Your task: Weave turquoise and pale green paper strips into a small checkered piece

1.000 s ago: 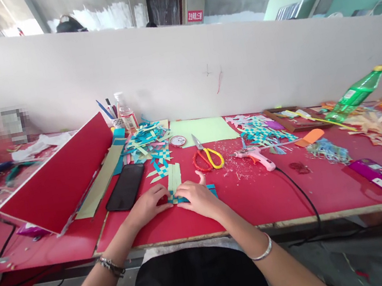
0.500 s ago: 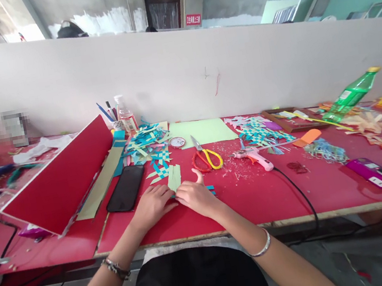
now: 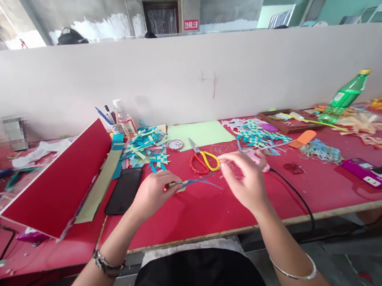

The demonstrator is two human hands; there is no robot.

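Observation:
My left hand point(image 3: 153, 194) is closed on a woven piece of paper strips point(image 3: 197, 180). I see it nearly edge-on above the table, its thin blue ends pointing right. My right hand point(image 3: 247, 180) hangs in the air to the right, fingers apart and seemingly holding nothing. Its fingertips are close to the yellow handle of the scissors point(image 3: 197, 154), which lie open-bladed on the table. Behind that hand lies a pink glue gun point(image 3: 263, 162), partly hidden by it.
A heap of blue and green paper strips point(image 3: 145, 143) lies behind my left hand. Left are a black phone point(image 3: 124, 190) and a red board point(image 3: 61, 185). A pale green sheet point(image 3: 204, 133), a green bottle point(image 3: 346, 98) and a purple power strip point(image 3: 370, 173) are farther off.
Both hands were together at the paper strips on the table. Now my left hand has lifted the woven piece and turned it edge-on, while my right hand has let go and moved right.

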